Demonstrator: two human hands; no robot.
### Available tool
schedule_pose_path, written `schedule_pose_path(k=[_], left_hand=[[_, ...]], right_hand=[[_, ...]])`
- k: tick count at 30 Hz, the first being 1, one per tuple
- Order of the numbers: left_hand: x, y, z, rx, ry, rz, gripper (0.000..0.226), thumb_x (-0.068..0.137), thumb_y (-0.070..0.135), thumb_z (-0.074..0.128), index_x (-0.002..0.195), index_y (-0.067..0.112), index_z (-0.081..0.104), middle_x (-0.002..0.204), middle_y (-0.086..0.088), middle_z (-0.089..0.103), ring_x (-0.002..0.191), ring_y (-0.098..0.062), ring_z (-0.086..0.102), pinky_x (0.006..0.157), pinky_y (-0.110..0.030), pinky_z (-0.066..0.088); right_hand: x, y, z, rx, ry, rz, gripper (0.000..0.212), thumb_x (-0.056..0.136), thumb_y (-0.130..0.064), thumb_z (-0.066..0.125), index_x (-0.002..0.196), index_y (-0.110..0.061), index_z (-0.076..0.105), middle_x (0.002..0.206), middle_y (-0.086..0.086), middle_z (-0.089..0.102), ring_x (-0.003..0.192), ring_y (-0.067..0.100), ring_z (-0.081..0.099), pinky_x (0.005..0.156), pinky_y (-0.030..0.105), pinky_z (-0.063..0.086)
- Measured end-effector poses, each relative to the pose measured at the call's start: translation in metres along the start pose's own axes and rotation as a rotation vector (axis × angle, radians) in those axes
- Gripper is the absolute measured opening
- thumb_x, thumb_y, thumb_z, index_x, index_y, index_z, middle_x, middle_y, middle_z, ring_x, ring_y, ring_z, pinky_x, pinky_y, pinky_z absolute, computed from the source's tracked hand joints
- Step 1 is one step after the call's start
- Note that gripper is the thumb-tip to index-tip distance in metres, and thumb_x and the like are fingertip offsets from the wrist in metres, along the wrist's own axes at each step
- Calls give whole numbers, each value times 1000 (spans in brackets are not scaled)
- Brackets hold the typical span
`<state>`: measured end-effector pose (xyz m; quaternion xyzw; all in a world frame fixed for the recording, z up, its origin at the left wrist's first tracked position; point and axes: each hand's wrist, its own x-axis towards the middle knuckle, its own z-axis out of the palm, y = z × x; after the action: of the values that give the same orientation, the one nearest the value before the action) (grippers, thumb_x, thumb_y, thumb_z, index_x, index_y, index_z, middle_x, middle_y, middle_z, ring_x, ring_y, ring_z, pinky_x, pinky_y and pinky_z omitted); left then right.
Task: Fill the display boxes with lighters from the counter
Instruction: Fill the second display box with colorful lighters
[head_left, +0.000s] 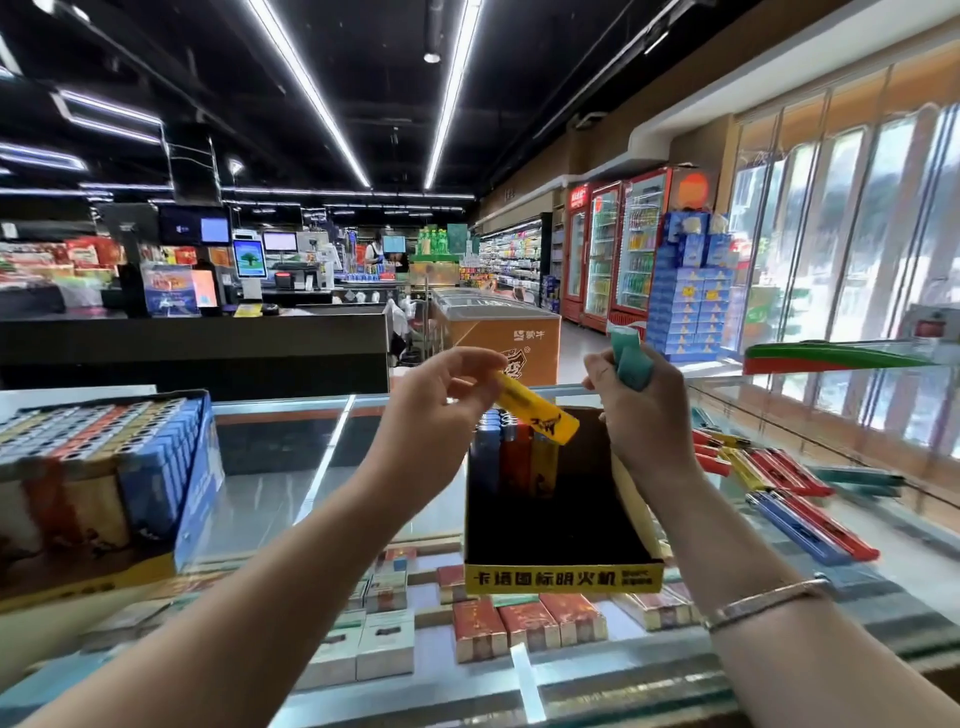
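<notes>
Up High, a Lighter in Each Hand

Now the left hand (441, 395) pinches a yellow lighter (537, 413) over the black display box (563, 574). Beside it, the right hand (636, 410) grips a teal lighter (629, 358). More loose lighters (789, 493) lie further right on the glass counter (291, 467).

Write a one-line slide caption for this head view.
Left hand lowers a yellow lighter toward the part-filled display box while right hand holds teal lighters.

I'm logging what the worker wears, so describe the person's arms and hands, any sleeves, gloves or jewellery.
Both forearms are bare, with no sleeves in view and no gloves. The left hand shows no rings or watch. The right hand has a thin silver-coloured bangle on its wrist.
</notes>
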<state>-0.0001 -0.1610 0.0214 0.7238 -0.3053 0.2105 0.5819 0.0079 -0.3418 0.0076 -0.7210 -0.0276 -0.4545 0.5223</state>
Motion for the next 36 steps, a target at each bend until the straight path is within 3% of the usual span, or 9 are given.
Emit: schedule_pose_path(k=[5,9,11,15,18,24,36], left_hand=[[4,0,28,120,-157,49,23,89,8,58,97,27,68,96,14,59,84,-2,60,70,-10,48],[7,-5,42,293,-179,111,21,90,13,57,104,24,69,94,22,56,84,-1,56,70,-4,44],[5,-6,43,408,-190,203,22,90,17,57,107,25,69,93,25,54,80,4,54,71,-1,40],[2,-7,37,544,-189,339,24,90,18,58,111,24,68,98,14,59,83,-4,56,67,-2,39],[1,-7,31,551,-142,301,30,85,19,64,115,23,64,96,13,63,80,0,54,65,2,39],[3,-6,25,546,-100,226,16,80,20,71,96,25,72,80,17,61,73,0,57,69,-3,41],[3,-10,33,554,-76,288,17,79,18,72,95,23,74,92,9,72,75,4,54,71,6,32]], right_hand=[[3,7,-12,-66,23,-8,21,90,-23,57,74,-9,58,65,7,57,61,23,54,57,28,43],[8,16,-25,-14,21,123,22,91,-25,57,73,-12,58,63,2,58,56,15,52,60,35,44],[10,17,-25,46,31,182,21,91,-27,57,72,-16,58,63,1,59,54,12,52,56,31,43],[8,13,-19,55,-55,188,22,90,-27,58,72,-15,59,61,1,58,51,9,52,53,26,41],[7,14,-19,65,-70,188,23,91,-27,58,71,-16,57,60,1,58,51,9,51,54,27,40],[7,14,-19,93,-67,209,26,91,-28,57,69,-16,55,59,1,57,47,6,50,47,23,40],[6,12,-19,108,-71,214,25,91,-30,58,69,-18,54,56,-1,56,44,6,47,48,24,40]])
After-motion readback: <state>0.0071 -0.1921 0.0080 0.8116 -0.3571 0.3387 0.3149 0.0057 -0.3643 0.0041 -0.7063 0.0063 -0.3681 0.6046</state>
